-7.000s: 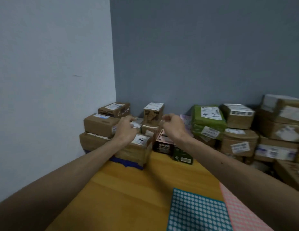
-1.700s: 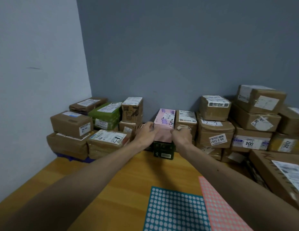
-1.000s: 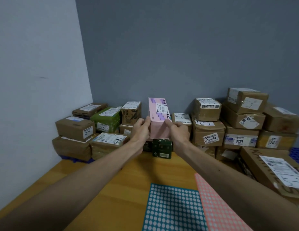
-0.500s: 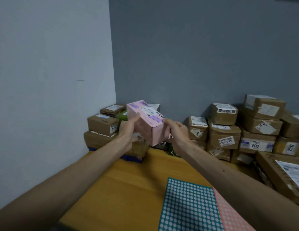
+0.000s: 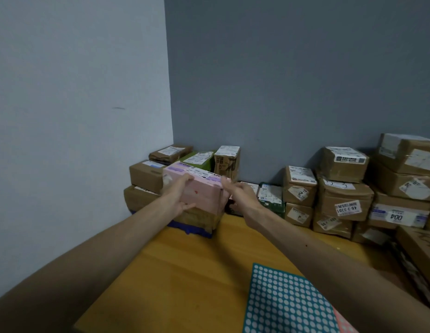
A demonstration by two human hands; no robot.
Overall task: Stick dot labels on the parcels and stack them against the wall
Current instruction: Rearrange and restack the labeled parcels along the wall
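Both arms reach forward over the desk (image 5: 185,272). The left grip (image 5: 179,197) and right grip (image 5: 240,193) clamp opposite ends of the pink parcel (image 5: 202,191), which sits level atop a brown box (image 5: 199,218).

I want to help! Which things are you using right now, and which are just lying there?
In use: pink parcel, held by left hand and right hand; brown parcel beneath it; teal dot sheet.
Lying about: dark green parcel; parcel marked 004.

Your pink parcel (image 5: 202,191), red dot (image 5: 196,193) on its near side, lies level over a brown parcel (image 5: 199,218) by the left wall (image 5: 77,116), the teal dot sheet (image 5: 286,306) flat nearer you.
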